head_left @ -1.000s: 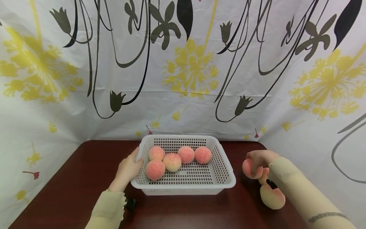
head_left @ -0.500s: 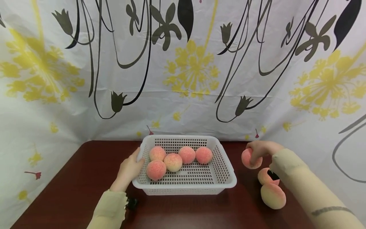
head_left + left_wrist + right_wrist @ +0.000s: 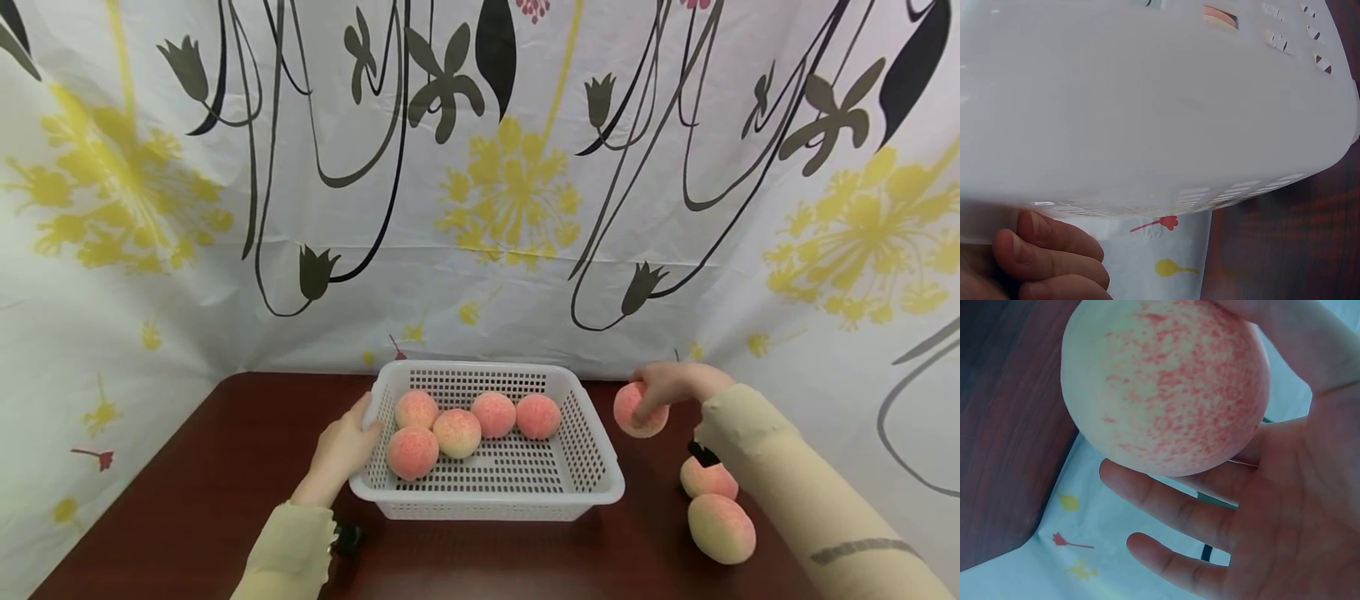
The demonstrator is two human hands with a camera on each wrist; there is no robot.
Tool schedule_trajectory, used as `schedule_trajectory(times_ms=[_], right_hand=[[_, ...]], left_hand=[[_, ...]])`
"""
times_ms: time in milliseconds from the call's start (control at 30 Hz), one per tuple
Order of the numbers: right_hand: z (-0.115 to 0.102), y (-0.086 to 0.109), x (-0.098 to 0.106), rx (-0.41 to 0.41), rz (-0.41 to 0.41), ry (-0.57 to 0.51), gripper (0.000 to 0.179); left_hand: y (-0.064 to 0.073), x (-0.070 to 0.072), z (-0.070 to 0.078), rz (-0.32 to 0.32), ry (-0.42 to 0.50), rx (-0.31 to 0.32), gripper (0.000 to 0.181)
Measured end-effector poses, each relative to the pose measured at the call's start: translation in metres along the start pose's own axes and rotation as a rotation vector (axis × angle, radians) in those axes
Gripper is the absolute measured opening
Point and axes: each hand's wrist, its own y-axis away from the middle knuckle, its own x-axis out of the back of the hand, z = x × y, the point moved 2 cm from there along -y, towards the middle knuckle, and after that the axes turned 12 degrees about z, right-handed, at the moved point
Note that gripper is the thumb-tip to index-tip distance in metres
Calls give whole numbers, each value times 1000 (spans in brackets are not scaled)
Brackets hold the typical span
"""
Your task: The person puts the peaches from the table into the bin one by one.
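Observation:
A white plastic basket (image 3: 487, 497) with perforated walls stands on the table and holds several pink and cream peaches (image 3: 457, 433). My left hand (image 3: 341, 450) grips its left rim; in the left wrist view the curled fingers (image 3: 1060, 253) show below the basket's wall (image 3: 1147, 112). To the right of the basket, my right hand (image 3: 671, 385) holds another peach (image 3: 637, 412) above the table. Seen from the right wrist, that peach (image 3: 1166, 387) is pinched between thumb and fingers, while two fingers (image 3: 1172, 503) extend below it.
Two more peaches lie at the right of the dark red table (image 3: 172, 483), one (image 3: 708, 479) behind the other (image 3: 722, 529). A white curtain (image 3: 420, 292) with flower prints hangs along the table's back and sides.
My right hand has lifted the peach from beside the two others and carried it left and away from me, closer to the basket. The left hand stays on the rim.

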Motion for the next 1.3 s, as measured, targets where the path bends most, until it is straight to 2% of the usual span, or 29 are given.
schedule_trajectory(times_ms=[100, 167, 267, 400, 567, 767, 967, 1233, 1300], right_hand=[[-8, -4, 1, -11, 1, 9, 33], [-14, -6, 3, -7, 9, 32, 30], [-24, -9, 6, 10, 26, 82, 36], [-40, -12, 7, 43, 16, 90, 43], [-61, -18, 6, 36, -28, 75, 46], [-80, -25, 1, 35, -43, 123, 48], [-95, -35, -16, 56, -75, 162, 49], [-122, -57, -45, 13, -157, 137, 43], [-129, -59, -53, 3, -170, 126, 47]], left_hand=[[0, -1, -1, -3, 9, 8, 62], [0, -2, -1, -4, 13, 11, 62], [0, -1, -1, 0, 17, 7, 62], [0, 0, 0, 14, -9, -20, 62], [0, 1, -1, 25, -29, -28, 62], [0, 1, -1, 24, -26, -24, 62], [0, -1, -2, -3, -24, -25, 61], [-5, -1, -1, 6, -22, -29, 62], [-6, -2, -2, 0, -23, -26, 62]])
